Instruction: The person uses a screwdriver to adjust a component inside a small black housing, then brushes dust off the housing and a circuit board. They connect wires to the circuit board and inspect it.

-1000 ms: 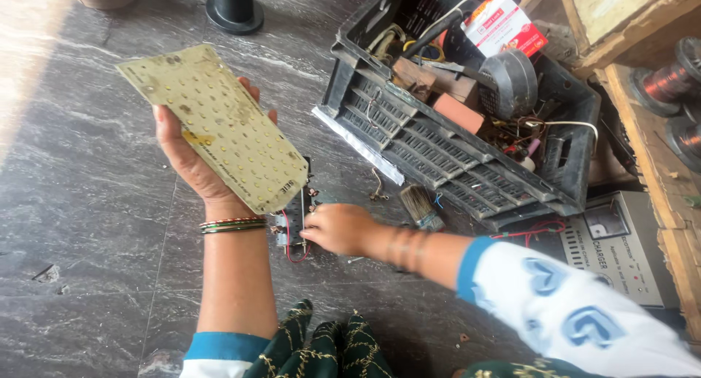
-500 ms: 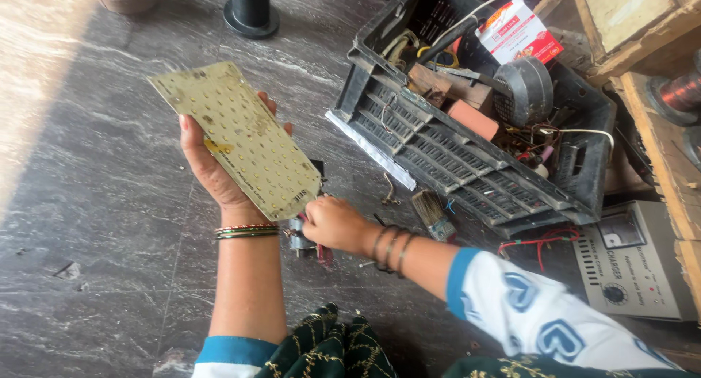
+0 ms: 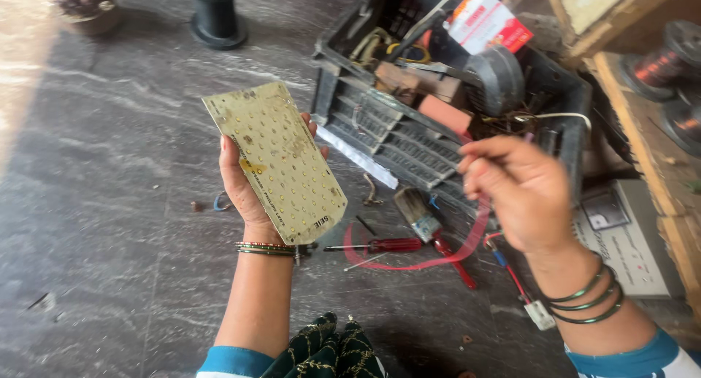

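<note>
We hold a pale yellowish circuit board (image 3: 280, 161) upright and tilted in our left hand (image 3: 244, 186), its dotted face toward us, stained near the middle. A red wire (image 3: 438, 255) loops from our raised right hand (image 3: 520, 195) down toward the floor.

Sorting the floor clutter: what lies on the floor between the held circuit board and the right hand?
Head view: a red-handled screwdriver, a paintbrush and a looping red wire lie there.

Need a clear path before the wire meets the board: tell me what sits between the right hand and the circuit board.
Nothing visible. The right hand, pinching a red wire, is raised beside the circuit board held in the left hand; only open air separates them, with a screwdriver and brush on the floor below.
</note>
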Demonstrator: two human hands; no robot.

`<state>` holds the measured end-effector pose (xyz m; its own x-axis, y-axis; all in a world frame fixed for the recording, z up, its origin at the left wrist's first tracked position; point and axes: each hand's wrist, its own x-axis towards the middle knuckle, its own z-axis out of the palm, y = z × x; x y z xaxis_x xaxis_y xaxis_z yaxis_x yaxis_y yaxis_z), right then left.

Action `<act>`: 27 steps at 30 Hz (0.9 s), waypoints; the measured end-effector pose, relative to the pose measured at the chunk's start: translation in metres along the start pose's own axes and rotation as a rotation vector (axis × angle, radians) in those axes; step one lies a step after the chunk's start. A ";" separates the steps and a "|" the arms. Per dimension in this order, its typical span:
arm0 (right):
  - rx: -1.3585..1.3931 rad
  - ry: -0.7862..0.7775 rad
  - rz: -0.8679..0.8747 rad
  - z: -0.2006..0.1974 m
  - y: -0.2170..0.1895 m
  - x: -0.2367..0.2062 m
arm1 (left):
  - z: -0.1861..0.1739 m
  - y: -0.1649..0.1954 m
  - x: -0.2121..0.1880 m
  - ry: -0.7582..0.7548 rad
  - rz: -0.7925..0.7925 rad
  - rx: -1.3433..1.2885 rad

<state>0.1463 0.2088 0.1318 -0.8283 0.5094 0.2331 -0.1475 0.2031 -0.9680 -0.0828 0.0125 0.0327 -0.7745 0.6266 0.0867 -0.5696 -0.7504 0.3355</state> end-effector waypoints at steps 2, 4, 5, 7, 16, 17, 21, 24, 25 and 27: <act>-0.039 0.063 -0.119 0.001 -0.021 -0.009 | 0.007 -0.013 -0.001 -0.054 -0.048 -0.031; -0.275 0.025 -0.241 0.013 -0.035 -0.018 | 0.016 -0.025 -0.002 -0.090 -0.114 -0.098; -0.415 0.006 -0.313 0.019 -0.042 -0.021 | 0.021 -0.030 -0.004 -0.098 -0.160 -0.152; -0.800 -0.074 -0.480 0.033 -0.058 -0.027 | 0.034 -0.040 -0.009 -0.141 -0.214 -0.211; -1.021 -0.080 -0.478 0.067 -0.131 -0.005 | 0.106 -0.051 0.008 -0.406 -0.191 -0.363; -1.031 -0.058 -0.463 0.073 -0.130 -0.002 | 0.112 -0.052 0.010 -0.418 -0.184 -0.403; -1.049 -0.002 -0.436 0.084 -0.119 -0.001 | 0.124 -0.058 0.005 -0.460 -0.187 -0.330; -1.043 0.025 -0.400 0.078 -0.112 -0.006 | 0.125 -0.061 -0.003 -0.474 -0.244 -0.292; -1.043 0.042 -0.379 0.074 -0.111 -0.007 | 0.124 -0.061 -0.005 -0.459 -0.256 -0.298; -1.023 0.045 -0.380 0.067 -0.108 -0.008 | 0.122 -0.059 -0.007 -0.435 -0.285 -0.307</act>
<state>0.1327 0.1263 0.2277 -0.8003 0.2919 0.5238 0.1463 0.9421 -0.3016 -0.0097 0.0784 0.1269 -0.4327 0.7920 0.4306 -0.8417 -0.5260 0.1216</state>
